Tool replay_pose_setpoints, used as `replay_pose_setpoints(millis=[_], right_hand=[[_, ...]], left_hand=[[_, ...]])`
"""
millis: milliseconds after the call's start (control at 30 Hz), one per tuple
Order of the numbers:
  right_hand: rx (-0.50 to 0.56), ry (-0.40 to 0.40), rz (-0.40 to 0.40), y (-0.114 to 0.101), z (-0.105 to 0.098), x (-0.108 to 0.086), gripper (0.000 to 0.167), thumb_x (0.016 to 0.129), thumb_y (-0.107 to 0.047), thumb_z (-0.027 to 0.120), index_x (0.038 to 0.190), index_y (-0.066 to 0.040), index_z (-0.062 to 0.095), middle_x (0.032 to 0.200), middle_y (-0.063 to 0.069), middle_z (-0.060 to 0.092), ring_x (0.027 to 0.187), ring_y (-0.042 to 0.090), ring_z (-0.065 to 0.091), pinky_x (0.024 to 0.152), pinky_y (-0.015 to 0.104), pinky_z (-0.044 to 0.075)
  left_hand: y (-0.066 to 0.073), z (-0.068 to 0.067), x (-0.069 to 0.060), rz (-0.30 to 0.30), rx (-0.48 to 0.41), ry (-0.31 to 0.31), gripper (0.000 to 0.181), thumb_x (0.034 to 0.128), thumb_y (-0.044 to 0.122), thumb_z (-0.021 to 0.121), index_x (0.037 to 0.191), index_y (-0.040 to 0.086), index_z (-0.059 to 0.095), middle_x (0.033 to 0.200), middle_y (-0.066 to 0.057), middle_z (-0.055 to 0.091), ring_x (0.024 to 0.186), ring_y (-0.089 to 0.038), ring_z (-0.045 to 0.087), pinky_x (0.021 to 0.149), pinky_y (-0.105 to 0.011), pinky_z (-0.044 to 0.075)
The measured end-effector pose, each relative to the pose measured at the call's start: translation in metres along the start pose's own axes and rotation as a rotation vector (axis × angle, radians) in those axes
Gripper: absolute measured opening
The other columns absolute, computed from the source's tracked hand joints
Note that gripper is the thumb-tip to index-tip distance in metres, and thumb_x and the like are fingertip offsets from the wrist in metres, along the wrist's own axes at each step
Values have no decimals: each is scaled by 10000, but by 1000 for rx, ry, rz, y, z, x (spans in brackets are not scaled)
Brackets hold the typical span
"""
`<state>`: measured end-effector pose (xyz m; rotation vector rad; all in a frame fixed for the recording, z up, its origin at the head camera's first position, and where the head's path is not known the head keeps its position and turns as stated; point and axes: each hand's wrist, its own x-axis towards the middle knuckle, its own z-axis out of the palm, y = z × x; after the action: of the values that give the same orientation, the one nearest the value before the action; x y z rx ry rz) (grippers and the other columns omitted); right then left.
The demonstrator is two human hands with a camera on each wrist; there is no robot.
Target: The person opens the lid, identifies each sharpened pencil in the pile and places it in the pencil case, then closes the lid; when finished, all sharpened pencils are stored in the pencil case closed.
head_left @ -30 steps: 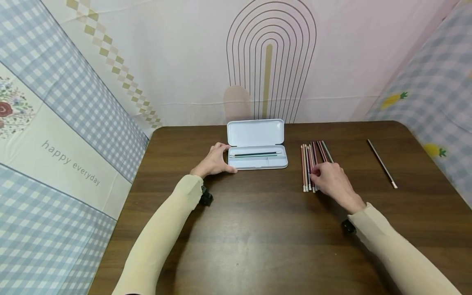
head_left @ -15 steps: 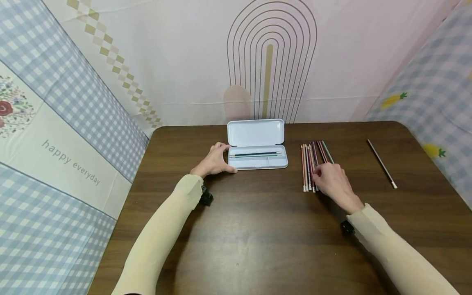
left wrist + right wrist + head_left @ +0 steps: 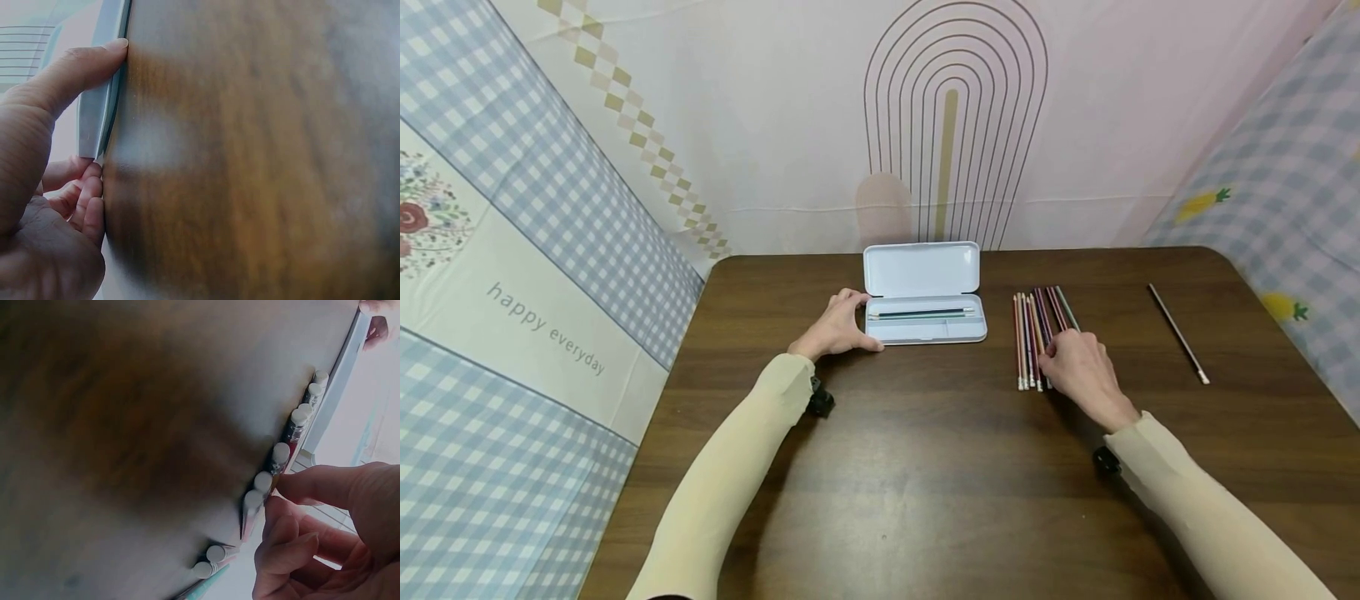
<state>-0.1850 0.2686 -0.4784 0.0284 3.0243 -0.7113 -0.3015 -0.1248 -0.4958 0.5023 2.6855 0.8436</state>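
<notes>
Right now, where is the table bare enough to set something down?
The brown wooden table is bare between the left cream sleeve and the right cream sleeve, and between the right hand and the lone grey pencil. It is crowded where the left hand grips the open white rectangular pencil case and the right hand touches the slim multicoloured pencils.

Cream long sleeves, plain: left sleeve [image 3: 722, 475] and right sleeve [image 3: 1217, 508] both run to the wrist, cuff edges a bit creased. Small boxy black unit at each cuff: left wrist camera [image 3: 821, 401], right wrist camera [image 3: 1107, 460]. Left hand [image 3: 837, 325] and right hand [image 3: 1082, 368] bare; dark curved sliver [image 3: 668, 597] at the left sleeve's lower end, too cropped to ID.
</notes>
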Motion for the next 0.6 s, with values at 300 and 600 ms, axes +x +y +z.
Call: replay_pose_setpoints(millis=[300, 600], right_hand=[[6, -3, 5, 1, -1, 0, 469, 917, -77, 617, 504, -184, 421, 488, -50, 425, 457, 159, 445, 464, 312, 353], [10, -26, 20, 1, 0, 2, 486, 936, -99, 629, 495, -183, 443, 485, -46, 449, 459, 166, 477, 467, 316, 370]], left_hand=[[0, 0, 1, 5, 5, 1, 1009, 810, 351, 950, 1625, 21, 456, 1635, -195, 433, 1529, -364, 375, 1298, -526, 380], [-1, 1, 1, 9, -2, 2, 1003, 805, 355, 948, 1616, 14, 466, 1622, -195, 445, 1515, -365, 383, 1294, -521, 383]])
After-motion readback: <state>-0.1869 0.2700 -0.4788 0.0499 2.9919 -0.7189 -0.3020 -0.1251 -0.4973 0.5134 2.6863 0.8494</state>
